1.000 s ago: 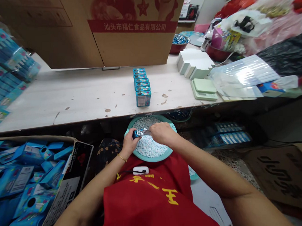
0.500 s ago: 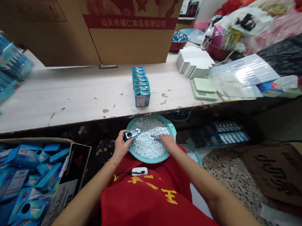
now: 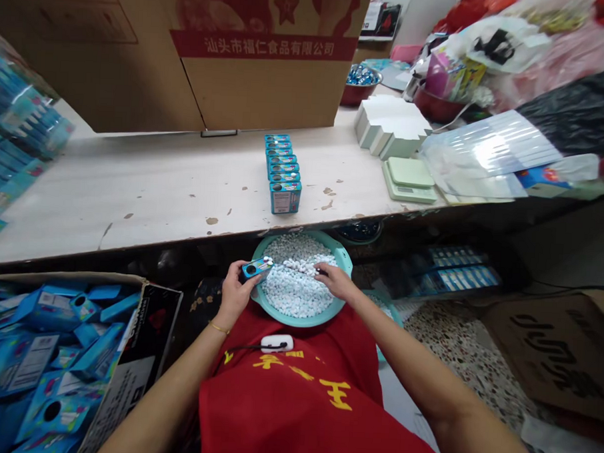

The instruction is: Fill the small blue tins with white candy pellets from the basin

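Note:
My left hand [image 3: 236,292] is closed around a small blue printed carton [image 3: 257,267] with a round dark window. The carton is tilted over the left rim of a turquoise basin [image 3: 349,263]. White pellets show at the carton's right end. Small white candy pellets [image 3: 299,298] fill much of the basin. Above them, my right hand [image 3: 333,281] grips the handle end of a scoop [image 3: 300,266] heaped with pellets. Its tip points left toward the carton; the fingers hide most of the handle.
A row of several blue cartons [image 3: 283,175] stands on the white table [image 3: 183,201]. Behind are a large cardboard box [image 3: 268,91], a stack of white card [image 3: 392,123] and a pale green scale [image 3: 410,179]. Lower left, a box [image 3: 146,353] holds many blue cartons.
The scoop has come up out of the pellets with a heap on it. My left hand and the carton have shifted slightly left.

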Demonstrator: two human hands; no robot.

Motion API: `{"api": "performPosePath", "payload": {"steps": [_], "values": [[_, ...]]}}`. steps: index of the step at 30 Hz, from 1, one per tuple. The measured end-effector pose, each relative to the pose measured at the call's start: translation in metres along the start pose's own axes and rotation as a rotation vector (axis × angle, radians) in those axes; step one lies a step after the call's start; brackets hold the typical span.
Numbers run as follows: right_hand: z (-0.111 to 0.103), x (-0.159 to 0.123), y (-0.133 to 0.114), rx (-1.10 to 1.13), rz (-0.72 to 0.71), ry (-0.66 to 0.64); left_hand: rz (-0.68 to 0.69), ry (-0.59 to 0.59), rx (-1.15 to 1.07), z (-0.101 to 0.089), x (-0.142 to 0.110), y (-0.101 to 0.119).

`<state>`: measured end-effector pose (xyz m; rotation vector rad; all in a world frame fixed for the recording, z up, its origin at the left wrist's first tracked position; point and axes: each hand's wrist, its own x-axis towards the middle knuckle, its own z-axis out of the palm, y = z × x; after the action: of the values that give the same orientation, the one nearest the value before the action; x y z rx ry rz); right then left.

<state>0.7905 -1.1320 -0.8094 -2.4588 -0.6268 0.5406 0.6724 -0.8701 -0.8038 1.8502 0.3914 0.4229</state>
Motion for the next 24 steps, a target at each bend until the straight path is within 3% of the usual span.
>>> {"api": "performPosePath", "payload": {"steps": [5, 9, 13, 17, 24], "values": [[-0.045, -0.012, -0.032, -0.038, -0.153, -0.005, 0.028, -0.048, 0.085, 0.020, 0.004, 0.004], [-0.066, -0.017, -0.075, -0.267, -0.182, -0.088, 0.054, -0.107, 0.140, 0.035, 0.002, 0.011], [-0.072, -0.019, -0.113, -0.541, -0.114, -0.157, 0.046, -0.138, 0.201, 0.041, -0.002, 0.013], [-0.073, -0.020, -0.141, -0.672, -0.153, -0.176, 0.056, -0.146, 0.219, 0.042, -0.004, 0.012], [-0.077, -0.020, -0.157, -0.706, -0.180, -0.162, 0.013, -0.126, 0.207, 0.042, -0.002, 0.008]]}}
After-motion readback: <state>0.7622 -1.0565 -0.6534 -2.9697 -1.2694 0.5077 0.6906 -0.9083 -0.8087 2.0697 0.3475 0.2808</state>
